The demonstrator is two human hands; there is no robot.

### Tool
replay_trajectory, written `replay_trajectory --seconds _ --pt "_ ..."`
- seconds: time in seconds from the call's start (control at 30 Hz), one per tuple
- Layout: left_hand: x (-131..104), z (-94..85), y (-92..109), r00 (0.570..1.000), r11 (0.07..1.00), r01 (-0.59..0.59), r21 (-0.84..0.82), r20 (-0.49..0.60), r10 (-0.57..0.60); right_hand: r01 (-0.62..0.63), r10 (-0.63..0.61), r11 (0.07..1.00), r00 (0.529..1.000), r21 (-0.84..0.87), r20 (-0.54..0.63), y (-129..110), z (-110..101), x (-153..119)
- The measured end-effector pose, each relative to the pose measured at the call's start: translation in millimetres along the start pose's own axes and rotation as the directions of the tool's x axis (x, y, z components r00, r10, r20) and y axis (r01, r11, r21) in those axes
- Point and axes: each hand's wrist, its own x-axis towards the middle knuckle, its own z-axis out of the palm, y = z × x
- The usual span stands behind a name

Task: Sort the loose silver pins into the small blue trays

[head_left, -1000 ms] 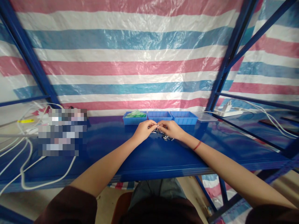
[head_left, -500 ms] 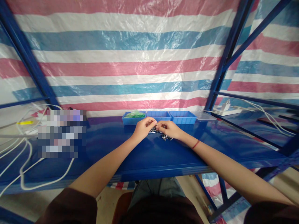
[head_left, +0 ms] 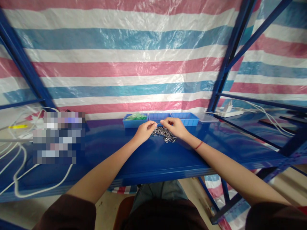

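Note:
A loose pile of small metal pieces (head_left: 165, 134), which look like screws or pins, lies on the blue table (head_left: 153, 159). At the pile's left edge is my left hand (head_left: 144, 130), thumb and forefinger pinched together; anything between the tips is too small to name. My right hand (head_left: 176, 127) hovers over the right side of the pile, also in a pinch, and what its fingertips hold cannot be made out. A narrow gap separates the two sets of fingertips.
Behind my hands stand three blue bins: the left bin (head_left: 127, 124) with a green plastic bag (head_left: 137, 117), the middle bin (head_left: 153, 117) and the right bin (head_left: 189, 122). A clear lid (head_left: 208, 118) lies beside them. White cables (head_left: 16, 182) and a blurred-out area occupy the left.
My fingertips have moved apart, leaving a gap between the hands and showing more of the metal pile. The whole view has shifted slightly.

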Motion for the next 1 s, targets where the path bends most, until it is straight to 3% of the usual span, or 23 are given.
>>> replay_trajectory --seconds 0.1,0.2,0.27,0.37,0.47,0.57,0.7,0.83,1.0 --pt "-2.0 0.8 -0.9 1.0 0.993 -0.011 0.117 0.025 0.008 -0.051 0.04 0.996 0.99 -0.075 -0.138 12.7 -11.3 6.8" --pt "-4.0 0.1 -1.8 0.983 0.954 -0.135 0.268 0.158 0.095 -0.197 0.106 0.962 0.908 -0.188 -0.405 38.1 -32.8 13.0" --pt "-5.6 -0.3 -2.8 0.963 0.916 -0.208 0.343 0.235 0.131 -0.306 0.125 0.897 0.867 -0.319 -0.482 56.5 -47.8 13.9" --pt "-7.7 -0.4 -3.8 0.949 0.883 -0.246 0.4 0.284 0.136 -0.373 0.146 0.793 0.884 -0.482 -0.444 73.9 -60.8 11.9" --pt "-8.2 -1.1 -2.1 0.946 0.861 -0.258 0.438 0.294 0.134 -0.36 0.146 0.775 0.902 -0.52 -0.407 72.4 -57.5 10.9" --pt "-7.5 -2.6 1.4 0.935 0.809 -0.287 0.513 0.335 0.119 -0.256 0.114 0.821 0.949 -0.51 -0.293 59.8 -44.1 11.7" --pt "-8.4 -2.5 3.5 0.928 0.754 -0.296 0.587 0.364 0.081 -0.052 0.041 0.893 0.999 -0.446 -0.035 42.8 -26.0 9.7" --pt "-9.8 -0.8 3.6 0.941 0.754 -0.295 0.586 0.317 0.122 0.124 -0.064 0.938 0.98 -0.324 0.19 27.2 -13.1 4.1" --pt "-5.7 1.0 6.2 0.976 0.922 -0.202 0.33 0.149 0.16 0.218 -0.152 0.959 0.935 -0.18 0.321 11.7 0.7 -1.8"
